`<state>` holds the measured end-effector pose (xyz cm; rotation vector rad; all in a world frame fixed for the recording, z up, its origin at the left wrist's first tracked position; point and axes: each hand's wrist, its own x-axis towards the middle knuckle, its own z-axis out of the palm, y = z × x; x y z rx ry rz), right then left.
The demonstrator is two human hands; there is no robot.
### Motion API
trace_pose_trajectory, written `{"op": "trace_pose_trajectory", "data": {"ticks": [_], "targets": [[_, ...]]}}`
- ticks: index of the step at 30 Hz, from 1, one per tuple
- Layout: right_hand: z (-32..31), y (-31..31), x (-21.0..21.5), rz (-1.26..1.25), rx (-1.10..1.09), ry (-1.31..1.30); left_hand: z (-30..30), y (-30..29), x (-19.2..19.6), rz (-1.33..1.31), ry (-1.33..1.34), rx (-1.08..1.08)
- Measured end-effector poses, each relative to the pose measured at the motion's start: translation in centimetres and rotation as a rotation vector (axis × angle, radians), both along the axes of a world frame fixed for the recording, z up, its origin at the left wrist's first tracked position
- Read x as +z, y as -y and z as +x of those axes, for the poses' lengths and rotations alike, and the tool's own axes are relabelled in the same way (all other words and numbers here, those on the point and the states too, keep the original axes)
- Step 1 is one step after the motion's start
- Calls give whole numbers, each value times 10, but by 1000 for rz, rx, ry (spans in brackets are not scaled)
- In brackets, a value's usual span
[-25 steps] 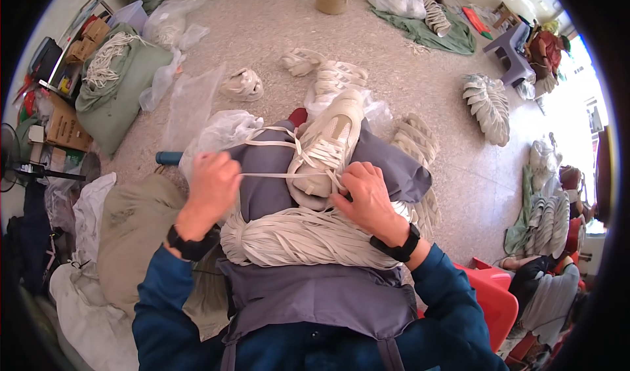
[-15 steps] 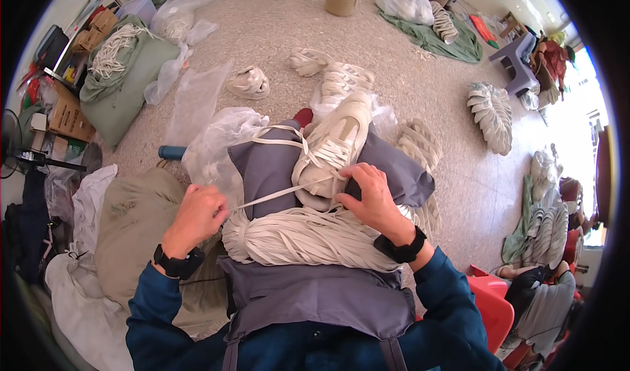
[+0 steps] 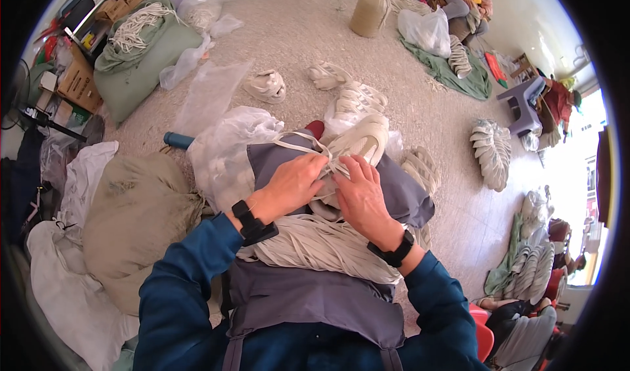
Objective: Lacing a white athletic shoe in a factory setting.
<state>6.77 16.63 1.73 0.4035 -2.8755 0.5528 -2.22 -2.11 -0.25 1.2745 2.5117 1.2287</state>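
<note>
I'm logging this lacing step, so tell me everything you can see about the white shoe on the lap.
The white shoe is a cream-white sneaker of knit-looking fabric with a ribbed sole, lying toe away on a grey apron over the lap. Flat white lace loops out from it. The left hand and right hand meet at its lacing, covering its near end.

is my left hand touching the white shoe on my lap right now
Touching. The head view shows the left hand with its fingertips on the lace at the white shoe, no gap between them.
</note>
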Motion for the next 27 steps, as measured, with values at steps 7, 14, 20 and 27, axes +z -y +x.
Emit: {"op": "trace_pose_trajectory", "data": {"ticks": [7, 14, 20, 27], "targets": [[-12, 10, -20, -64, -84, -97, -7, -9, -18, -5, 53, 21], [-21, 3, -28, -125, -140, -146, -10, -10, -9, 105, 301, 59], [44, -61, 17, 21, -165, -77, -11, -1, -13, 135, 334, 83], [181, -188, 0, 91, -587, 499, -16, -2, -12, 156, 448, 65]]}}
